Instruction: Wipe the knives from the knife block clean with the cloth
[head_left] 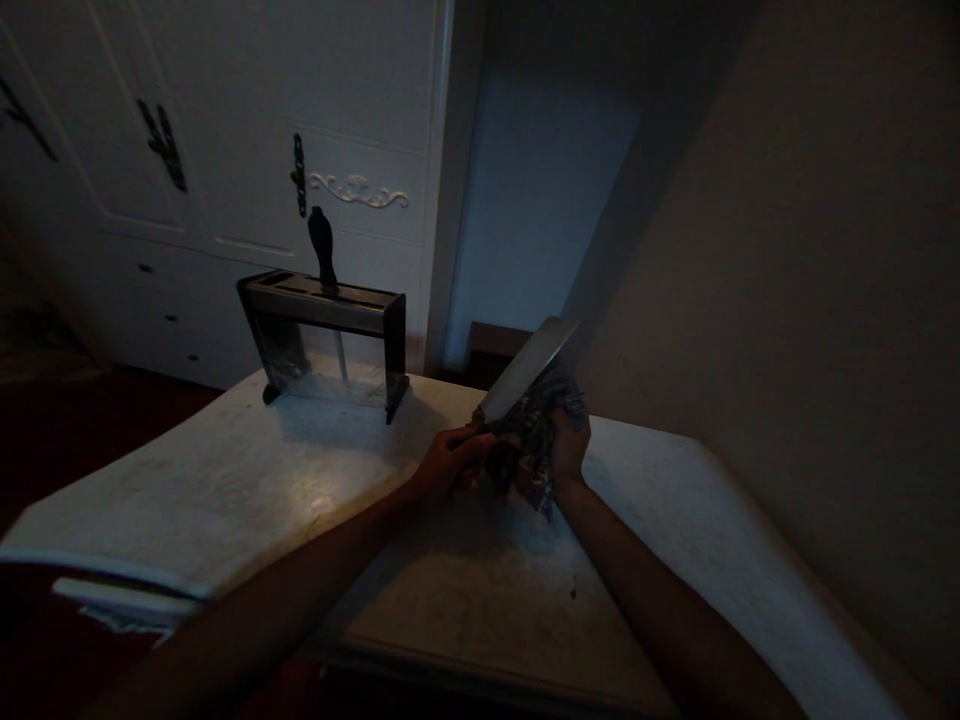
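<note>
My left hand is closed around the handle of a wide-bladed kitchen knife, like a cleaver. The blade slants up and to the right above the table. Bunched in my right hand is a dark patterned cloth, which lies close against the blade's lower side. Between my hands sits a dark rounded thing, too dim to make out. A knife block with a clear front stands on the table to the left, with one black-handled tool upright in it.
The white table has worn edges and a small dark spot near its front. Behind it stands a white cabinet with dark handles. A plain wall rises along the right, and a dark brown object shows beyond the back edge.
</note>
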